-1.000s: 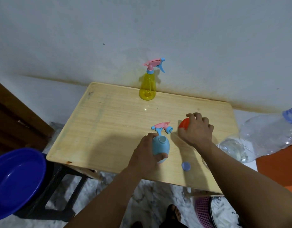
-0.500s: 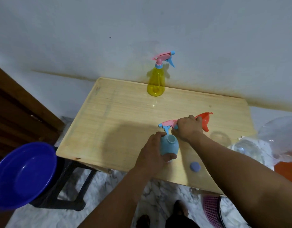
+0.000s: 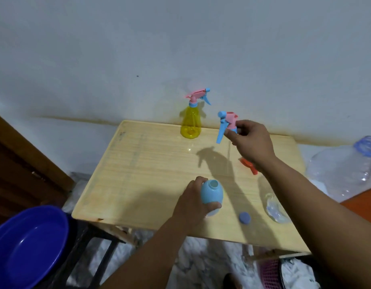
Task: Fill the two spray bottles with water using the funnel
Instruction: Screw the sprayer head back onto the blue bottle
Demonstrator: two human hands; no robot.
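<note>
Blue bottle point(image 3: 212, 193) | left hand point(image 3: 193, 202) grips | spray head point(image 3: 227, 124) | right hand point(image 3: 252, 142) holds aloft

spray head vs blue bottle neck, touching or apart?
Apart. The head view shows the right hand holding the spray head lifted well clear of the blue bottle, whose open neck is bare; the left hand grips the bottle.

You face a pale wooden surface point(image 3: 151, 163) against a grey-white wall point(image 3: 180, 42). A small blue cap point(image 3: 244, 217) lies near its front edge. Off its left front corner sits a dark blue basin point(image 3: 28, 245); a pink basket point(image 3: 269, 273) stands below the front right corner.
</note>
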